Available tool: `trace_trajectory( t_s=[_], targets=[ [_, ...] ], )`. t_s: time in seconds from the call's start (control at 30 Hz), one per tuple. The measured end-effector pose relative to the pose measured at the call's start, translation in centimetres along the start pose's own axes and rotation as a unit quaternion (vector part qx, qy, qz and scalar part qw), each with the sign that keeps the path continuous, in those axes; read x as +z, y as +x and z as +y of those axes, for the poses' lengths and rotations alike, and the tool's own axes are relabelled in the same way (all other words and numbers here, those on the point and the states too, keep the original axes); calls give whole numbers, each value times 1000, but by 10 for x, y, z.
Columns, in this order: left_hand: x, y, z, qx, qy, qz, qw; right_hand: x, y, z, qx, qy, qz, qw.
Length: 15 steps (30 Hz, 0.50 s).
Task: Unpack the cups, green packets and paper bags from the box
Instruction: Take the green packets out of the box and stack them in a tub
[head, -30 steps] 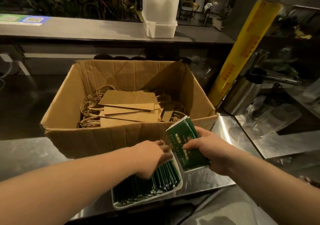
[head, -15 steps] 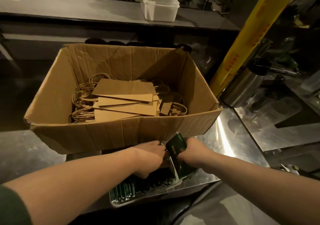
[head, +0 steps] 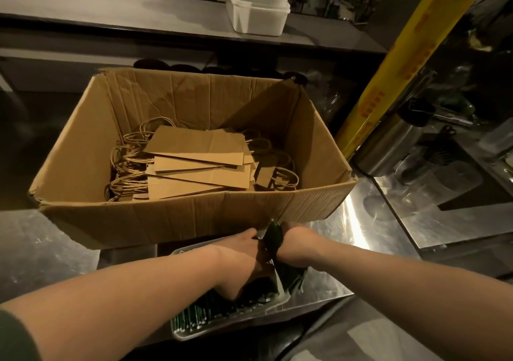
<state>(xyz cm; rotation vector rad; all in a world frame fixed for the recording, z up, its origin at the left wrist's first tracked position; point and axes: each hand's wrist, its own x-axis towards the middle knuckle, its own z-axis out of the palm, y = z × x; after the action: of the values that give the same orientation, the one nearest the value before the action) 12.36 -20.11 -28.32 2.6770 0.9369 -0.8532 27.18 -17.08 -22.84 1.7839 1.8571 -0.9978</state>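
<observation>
- Steel counter (head: 358,221) was seen under dim light, with a dark shelf (head: 111,7) running across the background well beyond both hands.
- An open cardboard box (head: 166,221) was placed just beyond the hands, its near wall almost touching the knuckles.
- Flat paper bags (head: 200,163) with twisted cord handles were stacked on the floor of the box, ahead of the left hand; no cups could be made out inside.
- A clear tray (head: 230,324) was set on the counter directly beneath the hands, and rows of green packets (head: 200,315) were stood on edge in it.
- The left hand (head: 244,260) was curled, fingers pushed down among the packets at the tray's far end; how much was gripped could not be told.
- The right hand (head: 298,246) was closed around a bundle of green packets (head: 273,235), held upright just beside the left hand and partly lowered into the tray's right end.
- A white tub (head: 258,13) was stood on the shelf, far beyond the hands.
- A long yellow carton (head: 402,63) was leaned at a slant beyond and to the right of the right hand, with a steel flask (head: 388,146) lying beside its lower end.
</observation>
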Motion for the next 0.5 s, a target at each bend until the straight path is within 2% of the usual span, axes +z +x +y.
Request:
trace_trajectory(
  t_s=[0.1, 0.17, 0.3, 0.4, 0.5],
  targets=[
    [6, 1, -5, -8, 4, -9, 1000, 2, 3, 2, 28, -31, -51, 998],
    [8, 2, -7, -10, -1, -14, 1000, 6, 13, 0, 42, -28, -54, 997],
    [4, 3, -5, -14, -24, -40, 999, 23, 34, -4, 32, 50, 43, 997],
    [1, 3, -9, 0, -55, -18, 998, 42, 26, 4, -5, 94, 110, 990],
    [2, 4, -13, 17, -51, -2, 999, 48, 16, 16, -36, 66, 114, 991]
  ],
)
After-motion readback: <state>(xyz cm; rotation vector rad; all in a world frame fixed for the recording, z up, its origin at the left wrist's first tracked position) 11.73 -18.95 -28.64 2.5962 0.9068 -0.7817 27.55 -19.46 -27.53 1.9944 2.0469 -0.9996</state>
